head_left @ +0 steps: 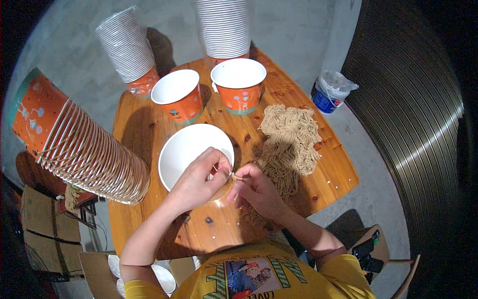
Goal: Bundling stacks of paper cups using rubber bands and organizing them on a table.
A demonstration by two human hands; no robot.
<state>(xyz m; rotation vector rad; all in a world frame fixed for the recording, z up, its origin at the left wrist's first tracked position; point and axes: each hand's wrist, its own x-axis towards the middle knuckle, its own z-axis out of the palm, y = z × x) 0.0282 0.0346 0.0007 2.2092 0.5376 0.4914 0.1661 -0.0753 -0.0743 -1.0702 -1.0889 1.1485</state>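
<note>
A paper bucket (pixel 186 149) with a white inside lies tilted in front of me, its mouth facing up. Over its near right rim, my left hand (pixel 196 182) is closed in a pinch on a thin tan cord (pixel 233 176). My right hand (pixel 259 192) is closed on the same cord, fingertips almost touching the left ones. Exactly how the cord runs between the fingers is too small to tell. Beside my right hand is a loose pile of tan cords (pixel 294 132), its nearer part in shadow.
Two orange paper buckets (pixel 181 107) (pixel 241 97) stand farther back on the wooden table (pixel 318 194). A tall bucket stack (pixel 94 149) leans at left, with cords along its rims. Wrapped stacks (pixel 124 45) (pixel 224 27) stand behind. A blue-white pail (pixel 328 92) is on the floor.
</note>
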